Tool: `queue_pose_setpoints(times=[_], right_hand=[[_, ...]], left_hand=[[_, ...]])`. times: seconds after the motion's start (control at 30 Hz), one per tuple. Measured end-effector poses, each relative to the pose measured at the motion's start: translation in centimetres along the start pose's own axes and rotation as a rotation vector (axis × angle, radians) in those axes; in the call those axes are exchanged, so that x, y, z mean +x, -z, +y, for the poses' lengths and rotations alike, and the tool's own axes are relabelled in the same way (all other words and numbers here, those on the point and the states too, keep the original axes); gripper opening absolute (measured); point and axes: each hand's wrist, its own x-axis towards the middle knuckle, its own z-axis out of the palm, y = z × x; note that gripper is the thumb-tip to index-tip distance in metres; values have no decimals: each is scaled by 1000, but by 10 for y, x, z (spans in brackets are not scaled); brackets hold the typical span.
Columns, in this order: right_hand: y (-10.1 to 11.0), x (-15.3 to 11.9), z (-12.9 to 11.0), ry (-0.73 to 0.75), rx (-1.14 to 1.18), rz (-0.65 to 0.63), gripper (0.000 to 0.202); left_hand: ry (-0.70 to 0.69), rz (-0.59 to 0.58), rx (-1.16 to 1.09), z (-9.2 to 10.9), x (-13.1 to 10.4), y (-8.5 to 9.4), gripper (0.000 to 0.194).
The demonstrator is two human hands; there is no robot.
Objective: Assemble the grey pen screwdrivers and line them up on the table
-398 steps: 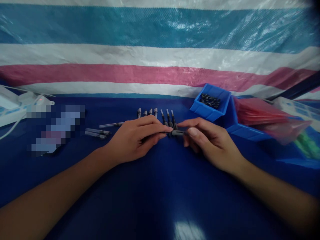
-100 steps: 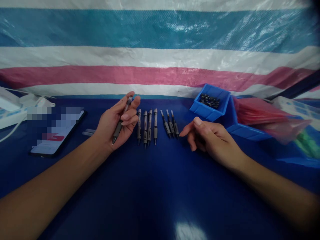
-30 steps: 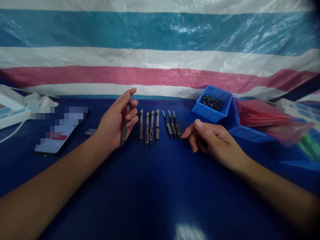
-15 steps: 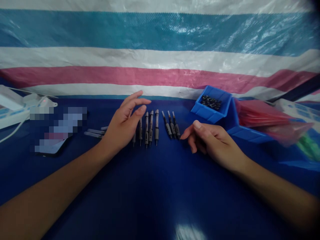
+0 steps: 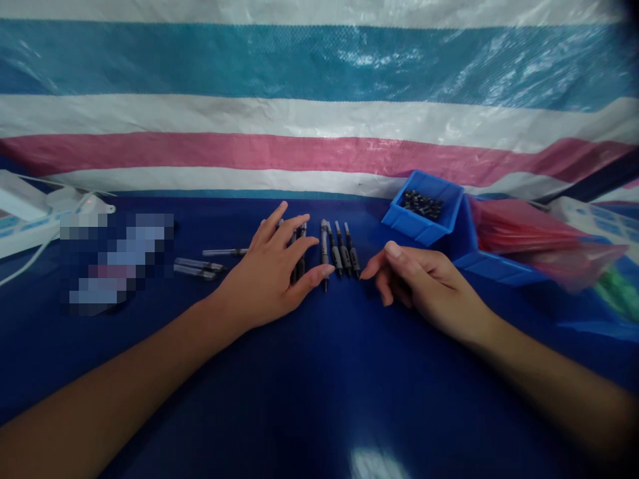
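My left hand [image 5: 267, 279] is open and spread over a row of grey-and-black pens [image 5: 301, 261], hiding much of them. Its thumb reaches toward a single pen [image 5: 324, 247] that stands apart from the row; whether they touch is unclear. Close against that pen's right side lie three pen front halves [image 5: 344, 256] with dark grips and bare refills pointing away from me. My right hand [image 5: 424, 279] rests just right of them, fingers loosely curled and thumb apart, with nothing visible in it. Its index fingertip is at the tip of the rightmost half.
Clear pen barrels [image 5: 200, 266] lie left of my left hand. Farther left are a pixelated phone [image 5: 122, 266] and a white power strip [image 5: 30, 223]. At right, a blue bin [image 5: 422, 206] holds small black parts, beside another with red plastic bags [image 5: 524, 229]. A striped tarp [image 5: 319, 120] hangs behind.
My left hand has moved right and toward me, spreading over the pens. The row's rightmost pen has shifted right, up beside the three front halves. My right hand has stayed put.
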Motion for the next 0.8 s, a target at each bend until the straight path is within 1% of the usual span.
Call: queue_pose_setpoints(times=[0.1, 0.17, 0.27, 0.37, 0.47, 0.53, 0.6, 0.67, 0.73, 0.8], right_hand=[[0, 0, 0, 11, -1, -2, 67], [0, -1, -1, 8, -2, -3, 67], [0, -1, -2, -1, -7, -6, 68], [-1, 0, -2, 0, -7, -3, 68], [-1, 0, -2, -1, -2, 1, 69], [0, 0, -2, -5, -5, -3, 71], [0, 0, -1, -4, -7, -7, 70], [1, 0, -1, 1, -3, -8, 69], [1, 0, -1, 1, -1, -9, 68], [0, 0, -1, -3, 0, -14, 68]], left_hand=[[5, 15, -79, 1, 2, 2, 45], [7, 37, -176, 4, 5, 6, 38], [-13, 101, -330, 9, 8, 12, 32], [-26, 183, -340, 11, 9, 15, 30], [5, 221, -312, 7, 9, 14, 34], [86, 197, -392, 2, 10, 12, 41], [189, 186, -544, -2, 13, 11, 52], [264, 206, -735, -2, 16, 12, 61], [302, 233, -910, 1, 19, 13, 66], [326, 232, -1023, 4, 20, 14, 67]])
